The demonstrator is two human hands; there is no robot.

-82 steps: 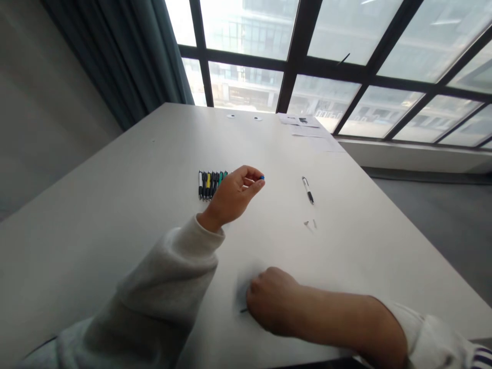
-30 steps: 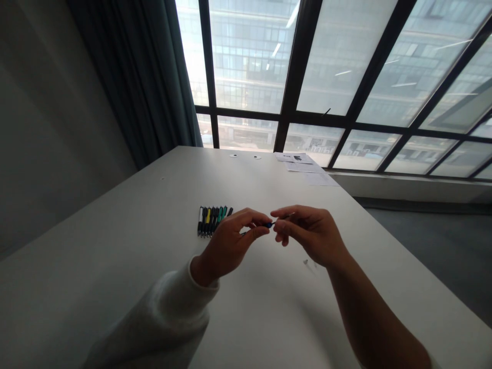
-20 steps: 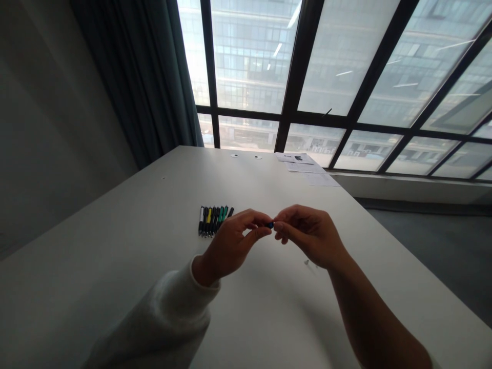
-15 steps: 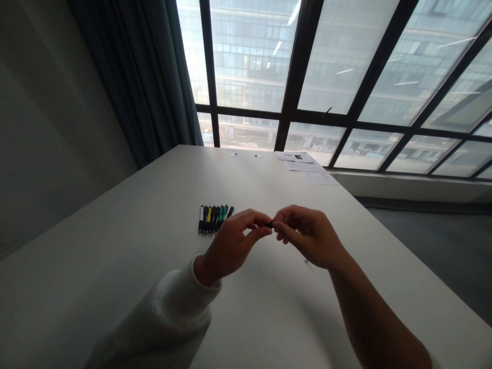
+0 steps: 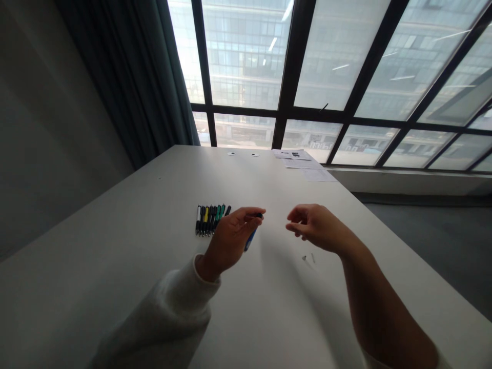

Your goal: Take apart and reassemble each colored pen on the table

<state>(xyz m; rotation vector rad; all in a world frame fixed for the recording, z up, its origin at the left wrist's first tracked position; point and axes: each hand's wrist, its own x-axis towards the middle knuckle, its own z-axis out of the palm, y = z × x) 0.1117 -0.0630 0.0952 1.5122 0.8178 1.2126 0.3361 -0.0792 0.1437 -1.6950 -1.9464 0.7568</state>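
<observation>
My left hand (image 5: 234, 233) is closed on a blue pen (image 5: 250, 240) with a dark end. Its blue barrel slants down below my fingers, and my palm hides part of it. To the right, my right hand (image 5: 313, 225) hovers above the table with thumb and index finger apart, and nothing shows between them. Under it lie a small pointed piece (image 5: 304, 258), like a pen tip, and a thin pale piece (image 5: 312, 258) too small to make out. Beyond my left hand, several pens (image 5: 206, 220) in black, white, yellow and green lie side by side, partly covered by that hand.
The white table (image 5: 154, 246) stretches away toward a large window (image 5: 246, 61). Paper sheets (image 5: 302, 163) lie at its far right corner, near two white-rimmed discs (image 5: 254, 155). A dark curtain (image 5: 134, 77) hangs at the left.
My hands have parted: the right one moved right, off the blue piece. The left hand keeps the pen, whose blue barrel now shows. The small pieces on the table are more visible.
</observation>
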